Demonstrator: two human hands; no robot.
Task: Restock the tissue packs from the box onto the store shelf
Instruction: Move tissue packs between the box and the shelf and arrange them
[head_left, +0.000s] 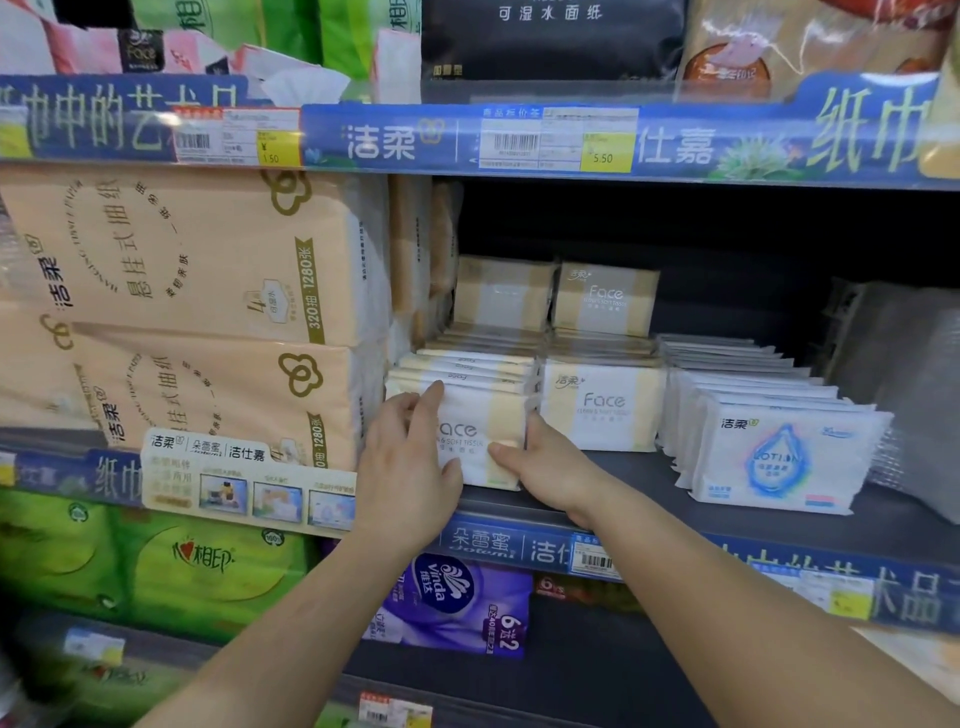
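A row of white and yellow Face tissue packs (480, 415) stands upright on the grey middle shelf (597, 483). My left hand (408, 467) presses the front pack from its left side, thumb over the top edge. My right hand (545, 467) holds the same pack at its lower right corner. A second row of Face packs (602, 408) stands just right of it, with more stacked behind. White Lotion packs (774, 457) line up further right. No box is in view.
Large peach tissue bundles (197, 312) fill the shelf to the left. Blue price rails (519, 137) edge each shelf. A purple Vinda pack (457, 603) and green packs (156, 566) sit on the lower shelf. Grey packs (893, 374) stand at far right.
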